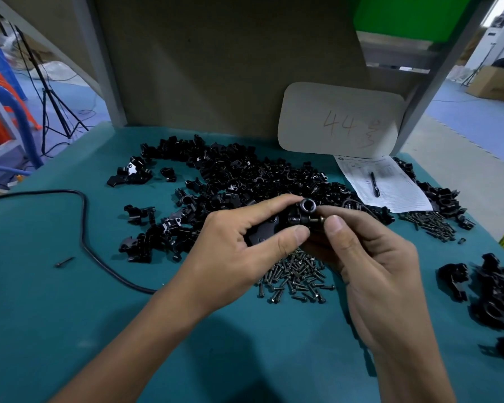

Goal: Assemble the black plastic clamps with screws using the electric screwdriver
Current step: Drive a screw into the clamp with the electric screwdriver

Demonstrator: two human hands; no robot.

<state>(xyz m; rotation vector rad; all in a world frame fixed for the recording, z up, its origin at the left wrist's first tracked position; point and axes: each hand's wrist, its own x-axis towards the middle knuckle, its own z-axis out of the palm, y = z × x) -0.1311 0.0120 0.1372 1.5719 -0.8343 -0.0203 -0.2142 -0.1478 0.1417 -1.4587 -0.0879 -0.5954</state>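
Black clamp parts [245, 173] on teal table mat [70, 330]; dark bronze screws [296, 276]; white form [390, 184]; black cable [83, 225]; green panel [405, 16].

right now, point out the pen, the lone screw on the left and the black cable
pen [374, 184]: head view, middle of its barrel
lone screw [65, 262]: head view, mid shank
black cable [84, 225]: head view, its straight downward run
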